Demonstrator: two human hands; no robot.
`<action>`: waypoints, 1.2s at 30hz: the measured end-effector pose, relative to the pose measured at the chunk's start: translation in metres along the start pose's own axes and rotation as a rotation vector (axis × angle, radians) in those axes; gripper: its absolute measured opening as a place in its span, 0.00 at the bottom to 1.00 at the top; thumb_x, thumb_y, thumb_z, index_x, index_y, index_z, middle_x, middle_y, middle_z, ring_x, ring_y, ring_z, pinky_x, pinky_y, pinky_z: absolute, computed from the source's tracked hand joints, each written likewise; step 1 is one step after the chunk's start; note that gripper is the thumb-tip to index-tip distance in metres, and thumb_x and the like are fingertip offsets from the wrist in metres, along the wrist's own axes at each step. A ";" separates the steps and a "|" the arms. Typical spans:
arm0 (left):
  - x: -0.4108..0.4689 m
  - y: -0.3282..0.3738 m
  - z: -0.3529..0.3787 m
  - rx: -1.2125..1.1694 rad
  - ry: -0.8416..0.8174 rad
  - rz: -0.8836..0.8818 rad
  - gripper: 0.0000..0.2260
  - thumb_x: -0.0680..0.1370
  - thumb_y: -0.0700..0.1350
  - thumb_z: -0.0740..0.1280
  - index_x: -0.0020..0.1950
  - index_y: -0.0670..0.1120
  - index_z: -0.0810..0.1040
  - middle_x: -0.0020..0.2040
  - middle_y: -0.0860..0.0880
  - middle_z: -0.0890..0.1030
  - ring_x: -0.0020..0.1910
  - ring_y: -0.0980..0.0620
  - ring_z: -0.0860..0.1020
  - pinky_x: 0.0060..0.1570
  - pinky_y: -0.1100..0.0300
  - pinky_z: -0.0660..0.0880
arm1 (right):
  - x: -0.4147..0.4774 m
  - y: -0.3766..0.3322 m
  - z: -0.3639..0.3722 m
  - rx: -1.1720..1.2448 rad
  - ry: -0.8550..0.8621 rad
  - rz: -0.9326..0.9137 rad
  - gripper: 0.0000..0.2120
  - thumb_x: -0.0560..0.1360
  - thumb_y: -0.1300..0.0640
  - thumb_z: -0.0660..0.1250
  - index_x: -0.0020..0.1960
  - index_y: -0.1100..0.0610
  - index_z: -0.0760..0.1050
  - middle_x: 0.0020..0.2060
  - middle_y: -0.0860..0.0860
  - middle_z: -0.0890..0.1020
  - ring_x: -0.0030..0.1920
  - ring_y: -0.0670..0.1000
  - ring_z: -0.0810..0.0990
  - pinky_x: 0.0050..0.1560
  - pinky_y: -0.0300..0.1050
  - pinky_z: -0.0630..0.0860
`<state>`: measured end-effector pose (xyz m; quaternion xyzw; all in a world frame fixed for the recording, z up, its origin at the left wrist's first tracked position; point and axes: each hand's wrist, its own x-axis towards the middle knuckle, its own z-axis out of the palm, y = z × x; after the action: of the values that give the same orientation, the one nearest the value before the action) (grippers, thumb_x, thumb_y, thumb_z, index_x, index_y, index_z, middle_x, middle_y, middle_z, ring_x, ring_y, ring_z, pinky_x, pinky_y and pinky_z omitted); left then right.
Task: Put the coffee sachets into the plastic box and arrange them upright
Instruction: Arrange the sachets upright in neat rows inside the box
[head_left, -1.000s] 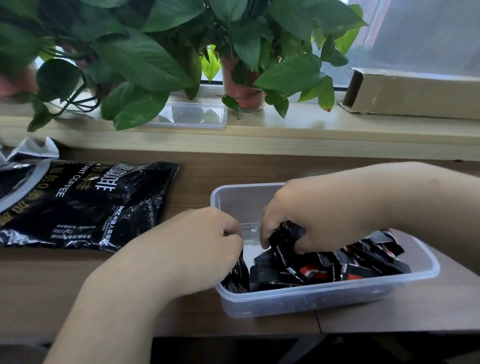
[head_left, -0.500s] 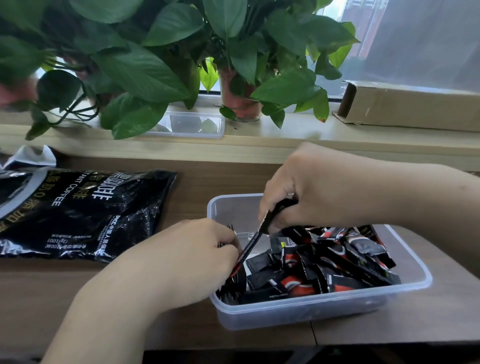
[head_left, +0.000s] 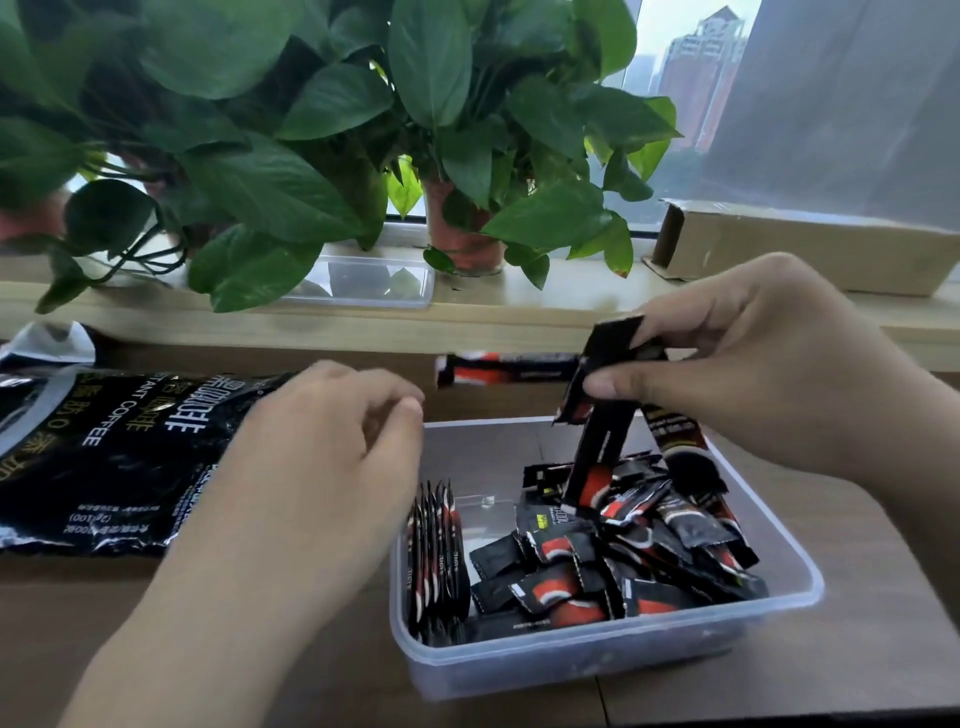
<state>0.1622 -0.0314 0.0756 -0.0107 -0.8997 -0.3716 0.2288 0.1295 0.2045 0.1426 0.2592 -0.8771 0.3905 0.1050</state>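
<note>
Coffee sachets (head_left: 623, 551) lie mostly as a loose heap across the middle and right of the plastic box (head_left: 613, 649), which stands on the bench (head_left: 883, 597). A short upright row (head_left: 436, 561) stands on edge against the box's left wall. The right hand (head_left: 769, 374) is above the far right of the box, its grip clamped, thumb against fingers, on a few held sachets (head_left: 602, 431) that hang with their long axis near vertical over the heap. The row lies left of this bunch and nearer to the person, across a bare patch of box floor. The left hand (head_left: 322, 467) is nearer to the row, hovering at the left rim with fingers loosely curled and nothing in its grip. One stray sachet (head_left: 509, 369) lies flat on the bench behind the box; the instant coffee bag (head_left: 104, 457) lies to the left. The bunch probably has to go left and down to join the row, and the leaning heap could snag it.
</note>
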 end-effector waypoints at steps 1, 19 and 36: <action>0.000 0.004 0.000 -0.053 0.066 0.010 0.07 0.76 0.50 0.65 0.41 0.57 0.82 0.40 0.60 0.81 0.44 0.65 0.78 0.41 0.76 0.67 | -0.003 0.000 -0.002 0.034 0.061 0.005 0.07 0.66 0.55 0.79 0.43 0.48 0.87 0.38 0.54 0.88 0.43 0.64 0.84 0.51 0.62 0.81; -0.012 0.030 0.027 -0.218 -0.179 -0.027 0.06 0.70 0.47 0.77 0.38 0.59 0.84 0.31 0.58 0.84 0.32 0.55 0.82 0.32 0.63 0.75 | -0.037 0.025 0.046 0.763 0.344 0.540 0.05 0.65 0.58 0.76 0.35 0.60 0.85 0.35 0.63 0.86 0.35 0.57 0.83 0.44 0.53 0.80; -0.015 0.030 0.049 -0.215 -0.082 -0.014 0.14 0.64 0.44 0.82 0.41 0.55 0.80 0.36 0.61 0.85 0.39 0.62 0.85 0.45 0.50 0.83 | -0.036 0.013 0.061 0.448 0.214 0.443 0.10 0.67 0.57 0.79 0.30 0.58 0.82 0.25 0.52 0.83 0.23 0.43 0.78 0.26 0.31 0.70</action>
<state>0.1615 0.0251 0.0587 -0.0442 -0.8632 -0.4670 0.1865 0.1540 0.1798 0.0790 0.0366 -0.7886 0.6119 0.0496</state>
